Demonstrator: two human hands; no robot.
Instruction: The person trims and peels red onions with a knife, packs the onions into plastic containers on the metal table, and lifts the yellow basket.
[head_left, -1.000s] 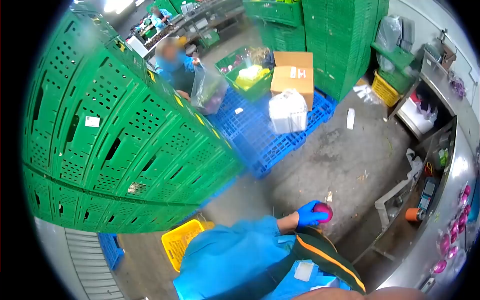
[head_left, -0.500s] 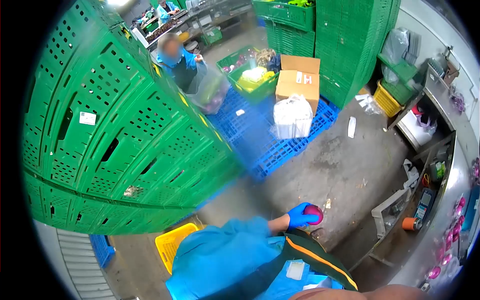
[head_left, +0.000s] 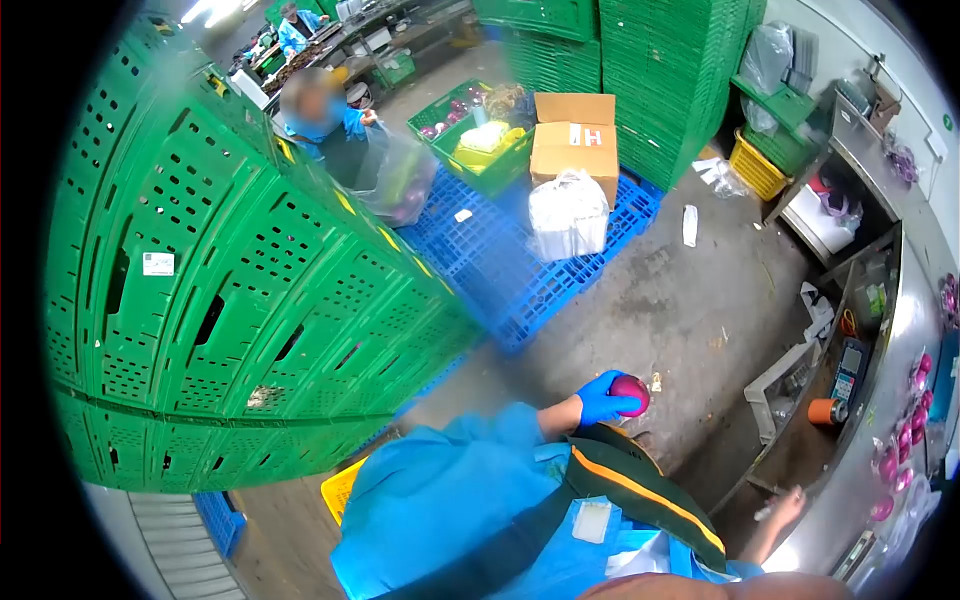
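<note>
My left hand (head_left: 603,400), in a blue glove, is closed around a round, glossy purple red onion (head_left: 630,396), held out above the floor in front of my apron. The glove covers part of the onion's left side. My right hand (head_left: 787,508) is bare and low at the right, beside the near edge of the metal worktable (head_left: 800,555). Its fingers look apart, though small and blurred, and a small whitish bit shows near them. Several shiny purple-pink onions (head_left: 905,440) lie in a row on the worktable.
Tall stacked green crates (head_left: 230,300) stand at the left. Ahead, a blue pallet (head_left: 480,260) bears a cardboard box (head_left: 575,150), a white bag (head_left: 568,215) and green crates. Beyond it, a person (head_left: 325,125) holds a clear bag. An orange roll (head_left: 826,411) sits under the worktable.
My right hand has come into view beside the worktable. My left hand still holds the onion, slightly higher in view. The view has tilted, and the surroundings shift left.
</note>
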